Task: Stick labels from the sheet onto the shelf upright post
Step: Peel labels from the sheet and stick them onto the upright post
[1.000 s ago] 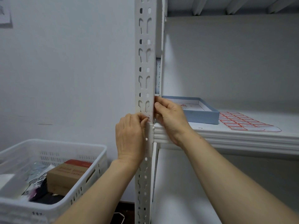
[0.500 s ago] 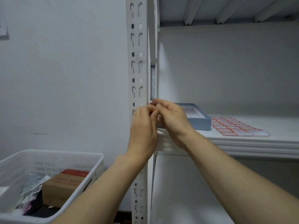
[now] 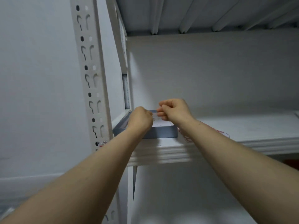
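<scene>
The white slotted upright post [image 3: 90, 75] rises at the left. A small red-edged label [image 3: 101, 143] sticks on it just above my left forearm. Both hands are off the post and hover over the blue tray [image 3: 163, 132] on the shelf. My left hand [image 3: 140, 119] is curled, and my right hand [image 3: 175, 112] is curled beside it. Between their fingertips they pinch a small pale strip [image 3: 155, 114], which is blurred. The label sheet [image 3: 217, 130] with red-framed labels lies on the shelf, mostly hidden behind my right forearm.
The white shelf board [image 3: 242, 126] stretches to the right behind the tray, with another shelf's ribbed underside [image 3: 202, 13] overhead. A plain wall [image 3: 35, 78] lies left of the post. A lower shelf bay [image 3: 169, 191] shows beneath the board.
Both hands left the post and moved right, over the blue tray, pinching a pale strip between them. A red-edged label now shows on the post. The view tilted upward.
</scene>
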Tool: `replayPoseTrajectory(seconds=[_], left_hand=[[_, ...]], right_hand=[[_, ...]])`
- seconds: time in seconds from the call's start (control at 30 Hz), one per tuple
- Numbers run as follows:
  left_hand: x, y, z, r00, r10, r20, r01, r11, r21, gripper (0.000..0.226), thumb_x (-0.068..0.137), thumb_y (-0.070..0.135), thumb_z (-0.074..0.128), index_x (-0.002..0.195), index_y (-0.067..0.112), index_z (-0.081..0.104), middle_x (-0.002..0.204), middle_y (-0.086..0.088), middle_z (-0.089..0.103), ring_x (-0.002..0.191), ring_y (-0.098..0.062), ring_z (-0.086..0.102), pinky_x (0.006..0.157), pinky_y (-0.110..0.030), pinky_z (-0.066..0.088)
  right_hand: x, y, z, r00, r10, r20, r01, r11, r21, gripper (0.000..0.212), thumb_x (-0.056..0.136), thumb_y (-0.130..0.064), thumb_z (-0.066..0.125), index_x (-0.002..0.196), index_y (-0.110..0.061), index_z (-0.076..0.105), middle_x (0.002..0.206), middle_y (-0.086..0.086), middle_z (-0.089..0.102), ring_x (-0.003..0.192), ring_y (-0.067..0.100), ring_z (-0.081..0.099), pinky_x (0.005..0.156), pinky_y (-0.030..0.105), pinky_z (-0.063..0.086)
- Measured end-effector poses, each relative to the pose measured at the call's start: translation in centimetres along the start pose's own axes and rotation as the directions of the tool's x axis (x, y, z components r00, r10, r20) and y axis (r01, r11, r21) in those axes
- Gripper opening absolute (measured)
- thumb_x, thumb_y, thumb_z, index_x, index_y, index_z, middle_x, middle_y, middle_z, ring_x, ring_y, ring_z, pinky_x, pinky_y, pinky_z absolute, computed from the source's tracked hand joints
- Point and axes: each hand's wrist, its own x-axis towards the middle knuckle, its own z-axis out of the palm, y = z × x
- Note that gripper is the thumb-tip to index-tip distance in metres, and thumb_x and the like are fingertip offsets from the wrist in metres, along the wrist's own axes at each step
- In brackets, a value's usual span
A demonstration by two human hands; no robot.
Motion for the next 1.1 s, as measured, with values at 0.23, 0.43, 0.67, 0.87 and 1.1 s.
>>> replayPoseTrajectory(seconds=[0.23, 0.43, 0.67, 0.87, 1.1], left_hand=[[1.7, 0.7, 0.3, 0.999, 0.041, -0.003, -0.038, 0.959, 0.280, 0.039, 0.085, 0.023, 0.057, 0.054, 0.011, 0.037, 0.054, -0.002, 0.035, 0.053, -0.020, 0.034, 0.050, -0.028, 0.029], [2.8, 0.2, -0.1, 0.997, 0.040, 0.060, -0.061, 0.910, 0.409, 0.038, 0.096, 0.034, 0.045, 0.075, 0.006, 0.060, 0.076, -0.007, 0.058, 0.077, -0.028, 0.053, 0.063, -0.030, 0.038], [3.4, -0.4, -1.0, 0.998, 0.070, -0.003, -0.064, 0.933, 0.354, 0.010, 0.087, 0.016, 0.065, 0.089, 0.008, 0.070, 0.089, -0.007, 0.067, 0.084, -0.029, 0.061, 0.073, -0.032, 0.049], [2.6, -0.3, -1.0, 0.994, 0.105, -0.019, -0.089, 0.914, 0.395, 0.030, 0.090, 0.006, 0.056, 0.119, 0.012, 0.062, 0.112, -0.010, 0.067, 0.103, -0.028, 0.062, 0.089, -0.037, 0.050], [-1.1, 0.2, -1.2, 0.928, 0.370, -0.043, -0.308, 0.827, 0.471, 0.034, 0.096, 0.033, 0.045, 0.116, 0.015, 0.066, 0.122, -0.007, 0.063, 0.123, -0.025, 0.047, 0.099, -0.039, 0.040]], right_hand=[[1.5, 0.4, -0.7, 0.996, -0.089, 0.026, 0.093, 0.946, -0.310, 0.030, 0.077, 0.005, 0.069, 0.105, -0.003, 0.068, 0.083, 0.004, 0.062, 0.081, 0.014, 0.059, 0.081, 0.026, 0.049], [2.0, -0.1, -0.8, 0.991, -0.077, 0.111, 0.118, 0.888, -0.445, 0.033, 0.079, 0.010, 0.063, 0.103, -0.011, 0.072, 0.073, -0.008, 0.060, 0.072, 0.007, 0.055, 0.072, 0.019, 0.045], [2.3, 0.0, -0.7, 0.995, -0.094, 0.034, 0.100, 0.917, -0.387, 0.010, 0.077, -0.010, 0.072, 0.070, -0.016, 0.073, 0.069, 0.009, 0.072, 0.064, 0.020, 0.067, 0.078, 0.041, 0.058], [1.9, -0.5, -0.7, 0.996, -0.066, 0.060, 0.088, 0.844, -0.529, 0.012, 0.078, -0.012, 0.073, 0.084, -0.022, 0.076, 0.084, -0.002, 0.073, 0.090, 0.016, 0.067, 0.090, 0.035, 0.052], [0.4, -0.9, -0.3, 0.988, -0.113, 0.110, 0.157, 0.670, -0.725, 0.014, 0.081, -0.014, 0.064, 0.095, -0.016, 0.063, 0.110, 0.011, 0.060, 0.104, 0.026, 0.056, 0.080, 0.030, 0.046]])
